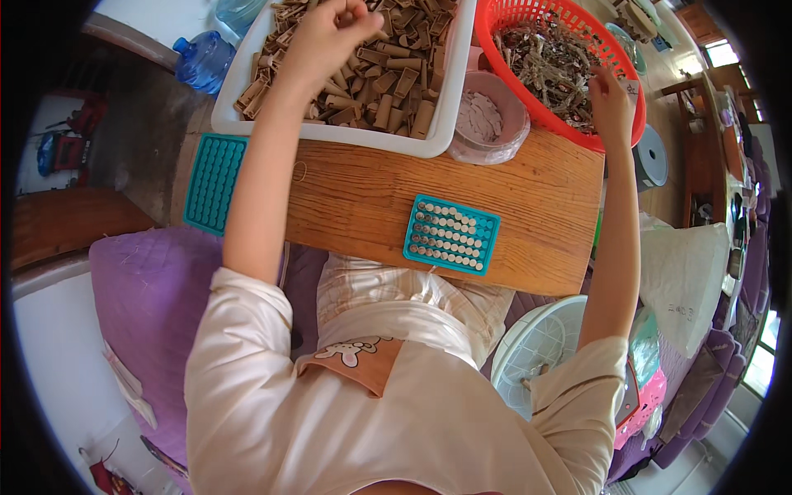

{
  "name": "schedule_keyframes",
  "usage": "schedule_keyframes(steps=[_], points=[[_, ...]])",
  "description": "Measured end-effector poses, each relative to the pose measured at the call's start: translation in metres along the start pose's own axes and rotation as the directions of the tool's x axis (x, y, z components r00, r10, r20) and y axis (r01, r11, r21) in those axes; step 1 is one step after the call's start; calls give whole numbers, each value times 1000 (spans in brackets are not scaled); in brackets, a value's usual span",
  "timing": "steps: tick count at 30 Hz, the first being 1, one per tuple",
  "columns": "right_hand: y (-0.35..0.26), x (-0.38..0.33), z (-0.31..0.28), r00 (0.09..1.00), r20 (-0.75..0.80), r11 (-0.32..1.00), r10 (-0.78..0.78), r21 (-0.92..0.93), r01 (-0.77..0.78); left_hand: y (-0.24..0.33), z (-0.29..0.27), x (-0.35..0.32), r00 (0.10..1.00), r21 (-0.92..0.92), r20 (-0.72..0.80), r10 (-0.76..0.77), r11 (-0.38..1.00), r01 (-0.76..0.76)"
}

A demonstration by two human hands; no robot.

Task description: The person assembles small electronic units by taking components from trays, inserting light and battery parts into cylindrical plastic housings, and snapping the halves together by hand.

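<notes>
My left hand (330,37) is over a white plastic bin (330,134) full of brown half-tube pieces (404,78). Its fingers are curled together, and what they hold, if anything, does not show clearly. On the right, my right hand (613,107) is at the inner edge of a red basket (596,147) heaped with thin greyish-brown tangled bits (544,70). The fingers there are bent close together; their contents are too small to make out. Nearer to me on the wooden table (355,186), a small teal tray (492,235) carries rows of round, pale and darker pieces.
A pinkish tub (521,132) of pale flat pieces stands between bin and basket. Another teal tray (216,181) with rows of hollows lies by my left forearm. A blue water jug (204,62) is beyond it. Below the table's right edge sits a pale round basin (540,338).
</notes>
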State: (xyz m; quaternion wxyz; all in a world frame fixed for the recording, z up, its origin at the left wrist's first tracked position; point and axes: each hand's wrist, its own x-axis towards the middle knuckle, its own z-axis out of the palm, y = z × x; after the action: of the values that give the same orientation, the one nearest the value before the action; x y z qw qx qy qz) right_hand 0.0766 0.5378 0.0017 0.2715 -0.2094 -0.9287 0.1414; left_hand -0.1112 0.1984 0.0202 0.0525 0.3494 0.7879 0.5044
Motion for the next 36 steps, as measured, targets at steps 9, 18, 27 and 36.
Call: schedule_keyframes(steps=[9,18,27,36], points=[[38,46,41,993,-85,882,-83,-469,34,50,59,-145,948,-906,210,-241,316,281],[-19,46,-32,931,-194,487,310,873,20,57,77,-186,918,-922,371,-141,64,382],[-137,-100,-53,962,266,763,55,610,-212,76,87,-189,917,-813,351,-192,423,400],[-165,-188,-52,861,508,744,-9,579,-334,90,107,-202,930,-724,182,-318,597,346]])
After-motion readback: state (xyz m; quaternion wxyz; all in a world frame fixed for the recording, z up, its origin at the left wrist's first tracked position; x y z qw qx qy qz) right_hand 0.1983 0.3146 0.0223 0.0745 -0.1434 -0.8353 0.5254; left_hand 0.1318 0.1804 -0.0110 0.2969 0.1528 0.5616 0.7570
